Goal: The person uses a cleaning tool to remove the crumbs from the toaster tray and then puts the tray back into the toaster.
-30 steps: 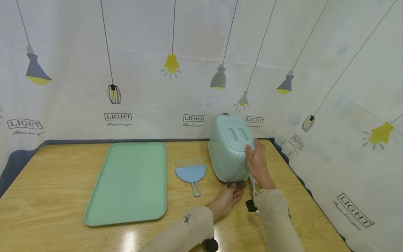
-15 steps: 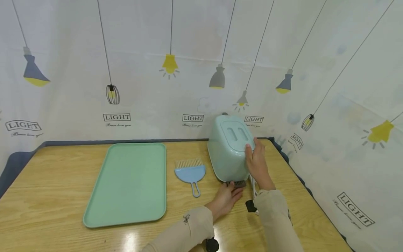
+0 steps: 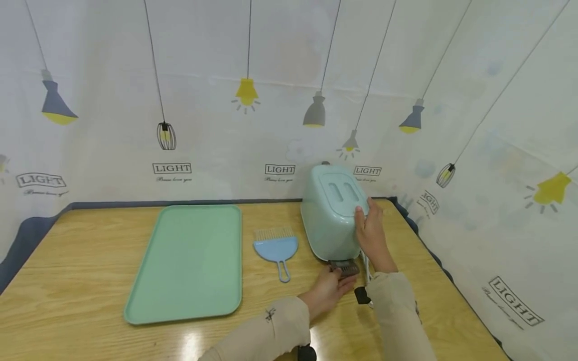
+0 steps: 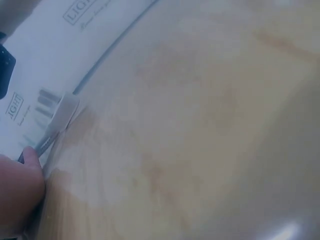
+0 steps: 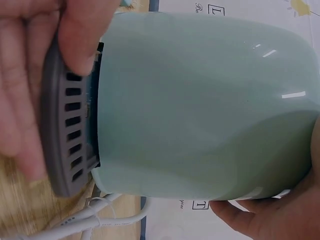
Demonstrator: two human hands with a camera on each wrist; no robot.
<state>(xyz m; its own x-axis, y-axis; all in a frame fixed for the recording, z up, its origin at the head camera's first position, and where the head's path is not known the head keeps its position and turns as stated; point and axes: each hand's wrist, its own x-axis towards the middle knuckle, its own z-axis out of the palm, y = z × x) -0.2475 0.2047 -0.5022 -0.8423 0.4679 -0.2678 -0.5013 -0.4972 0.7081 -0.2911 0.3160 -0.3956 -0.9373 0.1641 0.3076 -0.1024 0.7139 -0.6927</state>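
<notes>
A mint-green toaster (image 3: pixel 331 225) with a two-slot lid stands at the back right of the table. From its near end juts a dark slotted crumb tray (image 3: pixel 345 268), partly slid out at the base. My left hand (image 3: pixel 327 293) pinches this tray, thumb on top and fingers beneath. Close up in the right wrist view, the tray's slotted end (image 5: pixel 60 135) sits apart from the toaster body with a dark gap between. My right hand (image 3: pixel 372 233) grips the toaster's upper near corner. Most of the tray is hidden inside the toaster.
A green serving tray (image 3: pixel 191 263) lies at the left. Between it and the toaster is a blue dustpan-shaped brush (image 3: pixel 276 248) with pale bristles. The toaster's white cord (image 3: pixel 367 265) with a black piece (image 3: pixel 362 295) lies by my right forearm. A printed curtain (image 3: pixel 217 145) borders the table.
My left hand has drawn the crumb tray out a little farther toward me, so more of its slotted end shows. My right hand keeps its hold on the toaster, which stays put.
</notes>
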